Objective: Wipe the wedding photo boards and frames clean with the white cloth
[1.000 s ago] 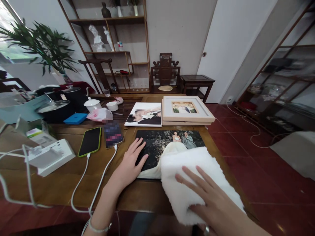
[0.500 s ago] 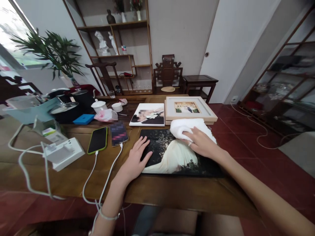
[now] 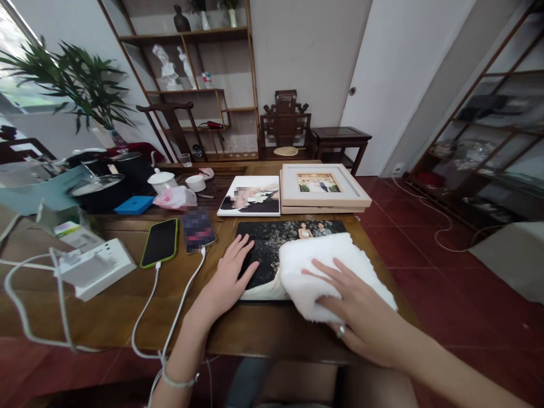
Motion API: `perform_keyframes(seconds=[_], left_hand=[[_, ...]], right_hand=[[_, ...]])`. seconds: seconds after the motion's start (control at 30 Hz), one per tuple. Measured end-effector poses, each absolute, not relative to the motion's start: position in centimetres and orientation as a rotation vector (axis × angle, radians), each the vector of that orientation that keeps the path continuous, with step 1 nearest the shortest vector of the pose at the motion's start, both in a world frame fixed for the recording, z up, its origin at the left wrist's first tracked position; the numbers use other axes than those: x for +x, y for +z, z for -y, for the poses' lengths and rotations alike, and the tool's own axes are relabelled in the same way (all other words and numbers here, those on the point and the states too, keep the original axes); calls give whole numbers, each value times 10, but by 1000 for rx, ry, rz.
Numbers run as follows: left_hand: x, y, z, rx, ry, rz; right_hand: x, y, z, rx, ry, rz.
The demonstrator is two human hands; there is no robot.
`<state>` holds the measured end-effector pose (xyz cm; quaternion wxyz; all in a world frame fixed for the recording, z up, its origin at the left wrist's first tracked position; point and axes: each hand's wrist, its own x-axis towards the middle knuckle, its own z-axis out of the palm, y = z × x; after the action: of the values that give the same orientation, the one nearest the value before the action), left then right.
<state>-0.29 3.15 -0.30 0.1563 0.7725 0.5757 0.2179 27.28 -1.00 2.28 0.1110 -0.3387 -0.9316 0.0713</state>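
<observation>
A dark photo panel (image 3: 266, 249) showing a couple and a long white dress lies flat near the table's front edge. My left hand (image 3: 232, 272) rests on its left edge, fingers stretched out and holding nothing. Over the panel's lower right part, my right hand (image 3: 344, 294) grips a fluffy white cloth (image 3: 304, 260), with some fingers spread across its top and others curled into its fold. The cloth hides much of the dress and overhangs the panel's front edge.
Behind the panel lie a white-edged photo print (image 3: 250, 196) and stacked light wood frames (image 3: 325, 187). To the left are a green-cased phone (image 3: 159, 243), a second phone (image 3: 199, 231), a white power strip (image 3: 96, 269), loose cables, a blue box (image 3: 134, 204) and dark pots (image 3: 100, 191).
My right hand has moved the cloth from the panel's upper right toward me, uncovering the pictured couple and covering the dress. My left hand stays on the panel's left edge.
</observation>
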Motion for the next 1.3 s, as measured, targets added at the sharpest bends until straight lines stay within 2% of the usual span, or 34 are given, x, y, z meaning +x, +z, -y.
perform_keyframes(seconds=[0.3, 0.4, 0.53, 0.73, 0.87, 1.1, 1.3], left_hand=[[-1, -1, -29, 2139, 667, -1676], [-1, -3, -30, 2091, 715, -1696], [-2, -4, -30, 2052, 741, -1686], [-2, -2, -29, 2032, 726, -1667], [-3, -4, -29, 2070, 708, -1671], [-4, -6, -30, 2131, 722, -1657], [-3, -8, -31, 2113, 750, -1667]], right_hand=[[245, 29, -94, -1180, 41, 2632], [241, 30, -87, -1198, 38, 2632], [237, 25, -33, -1173, 132, 2675], [235, 17, 37, -870, 294, 2814], [231, 27, 11, -928, 333, 2803], [207, 39, -88, -1145, 140, 2663], [201, 34, -60, -1106, 166, 2686]])
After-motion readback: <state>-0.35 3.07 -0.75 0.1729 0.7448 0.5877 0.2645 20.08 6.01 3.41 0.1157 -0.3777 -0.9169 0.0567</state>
